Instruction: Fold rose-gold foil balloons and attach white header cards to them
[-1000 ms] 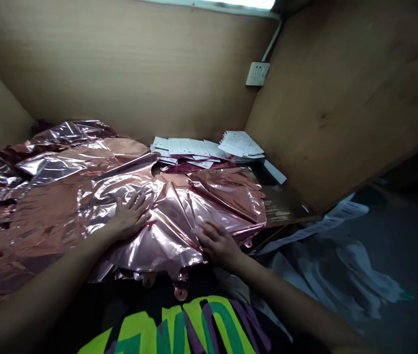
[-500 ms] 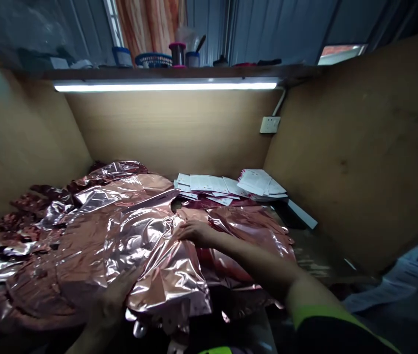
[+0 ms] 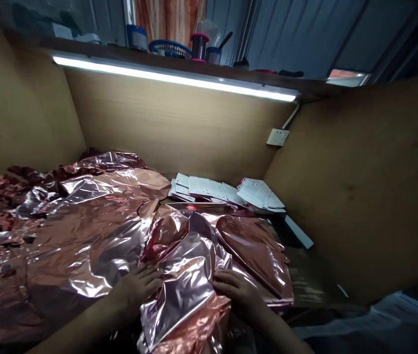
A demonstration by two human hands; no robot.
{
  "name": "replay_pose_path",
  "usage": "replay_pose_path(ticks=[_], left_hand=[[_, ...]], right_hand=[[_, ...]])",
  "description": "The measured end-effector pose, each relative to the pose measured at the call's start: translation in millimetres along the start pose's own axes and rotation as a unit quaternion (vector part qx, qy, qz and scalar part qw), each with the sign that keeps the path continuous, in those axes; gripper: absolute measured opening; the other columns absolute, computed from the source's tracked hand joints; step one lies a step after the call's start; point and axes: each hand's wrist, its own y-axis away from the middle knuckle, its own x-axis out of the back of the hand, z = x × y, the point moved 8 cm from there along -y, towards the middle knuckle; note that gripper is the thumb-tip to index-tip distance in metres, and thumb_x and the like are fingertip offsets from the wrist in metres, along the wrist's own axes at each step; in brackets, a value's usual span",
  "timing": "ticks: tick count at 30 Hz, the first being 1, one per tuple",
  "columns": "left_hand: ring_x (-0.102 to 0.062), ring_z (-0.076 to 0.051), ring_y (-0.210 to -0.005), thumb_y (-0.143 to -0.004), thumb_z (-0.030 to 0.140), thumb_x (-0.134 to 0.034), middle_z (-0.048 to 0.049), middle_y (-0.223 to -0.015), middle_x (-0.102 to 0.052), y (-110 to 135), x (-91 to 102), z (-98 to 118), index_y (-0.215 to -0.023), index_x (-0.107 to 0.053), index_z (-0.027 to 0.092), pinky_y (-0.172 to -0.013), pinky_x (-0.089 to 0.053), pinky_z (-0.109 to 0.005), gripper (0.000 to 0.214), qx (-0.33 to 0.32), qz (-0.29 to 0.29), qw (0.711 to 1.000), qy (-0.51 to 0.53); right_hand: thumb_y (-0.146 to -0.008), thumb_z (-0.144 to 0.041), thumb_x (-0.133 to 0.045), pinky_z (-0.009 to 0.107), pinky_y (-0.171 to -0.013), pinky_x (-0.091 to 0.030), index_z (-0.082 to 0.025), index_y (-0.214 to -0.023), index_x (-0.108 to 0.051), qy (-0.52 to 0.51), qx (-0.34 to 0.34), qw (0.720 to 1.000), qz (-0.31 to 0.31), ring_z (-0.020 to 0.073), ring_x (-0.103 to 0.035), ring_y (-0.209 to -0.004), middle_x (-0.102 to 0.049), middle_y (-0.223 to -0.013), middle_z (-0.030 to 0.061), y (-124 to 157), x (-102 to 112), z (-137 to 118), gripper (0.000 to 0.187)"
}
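Observation:
A loose, crumpled piece of rose-gold foil, which looks like a flat uninflated foil balloon, lies between my hands and hangs over the near edge. My left hand is closed on its left side, fingers over the foil and thumb hidden. On the opposite side my right hand grips the edge, its thumb out of sight too. Under and right of it lies a flat stack of similar foil pieces with rounded outlines. A wide heap of the same foil spreads on the left.
White printed sheets lie at the back, with more papers right of them. Wooden panels enclose the table. A lit tube lamp runs under a shelf carrying a blue basket and a spool. A socket is on the right.
My right hand has come back toward me from the middle of the foil, and the piece is pulled nearer. My left hand has moved up and right onto its edge. The view has tilted.

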Motion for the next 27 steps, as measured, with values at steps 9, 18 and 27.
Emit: replay_pose_path(ticks=[9, 18, 27], left_hand=[[-0.064, -0.025, -0.086, -0.095, 0.042, -0.041, -0.0084, -0.089, -0.069, 11, 6.6, -31, -0.101, -0.063, 0.019, -0.08, -0.052, -0.04, 0.031, 0.318, 0.154, 0.935, -0.044], [-0.035, -0.037, -0.137, -0.085, 0.049, -0.059, -0.0116, -0.146, -0.046, -10, 16.6, 20, -0.153, -0.018, 0.029, -0.116, -0.006, -0.06, 0.082, 0.162, 0.075, 0.97, -0.161], [-0.041, -0.026, -0.137, -0.087, 0.016, -0.043, -0.0071, -0.151, -0.04, -43, -5.7, 37, -0.146, -0.039, 0.025, -0.109, -0.039, -0.042, 0.06, 0.104, -0.241, 0.96, 0.101]], right_hand=[[-0.096, -0.039, -0.042, 0.025, -0.061, -0.038, -0.02, -0.078, -0.059, -0.039, -0.458, 0.884, -0.088, 0.0189, -0.062, -0.07, -0.068, -0.075, 0.0045, -2, -4, 57, 0.032], [-0.099, -0.031, -0.039, 0.028, -0.06, -0.033, -0.019, -0.09, -0.058, 0.029, -0.509, 0.844, -0.166, 0.0245, -0.067, -0.079, -0.071, -0.082, 0.0083, 14, -5, 57, 0.024], [-0.067, -0.043, -0.079, 0.044, -0.1, -0.041, -0.018, -0.126, -0.058, 0.006, -0.296, 0.941, -0.165, 0.0355, -0.049, -0.126, -0.057, -0.134, 0.0169, -18, 12, 0, 0.068]])
